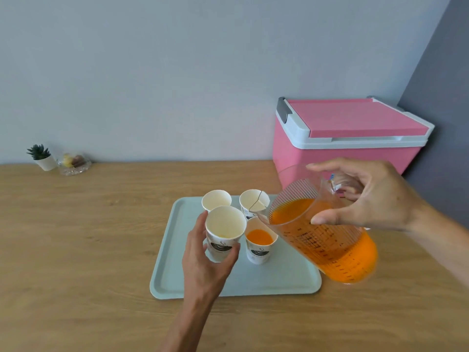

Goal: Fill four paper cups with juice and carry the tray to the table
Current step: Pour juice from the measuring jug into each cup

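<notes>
— Hands, nearest first: what are they doing?
— The person's left hand curls fingers and thumb round a white paper cup with a dark printed logo over the pale green plastic tray. The right hand grips a clear ribbed measuring jug of orange juice, tilted, its spout above a second paper cup partly filled with juice.
— And farther back?
— An empty back-left cup and an empty back-right cup stand on the tray. The tray lies on a wooden table, with a pink cooler box behind.
</notes>
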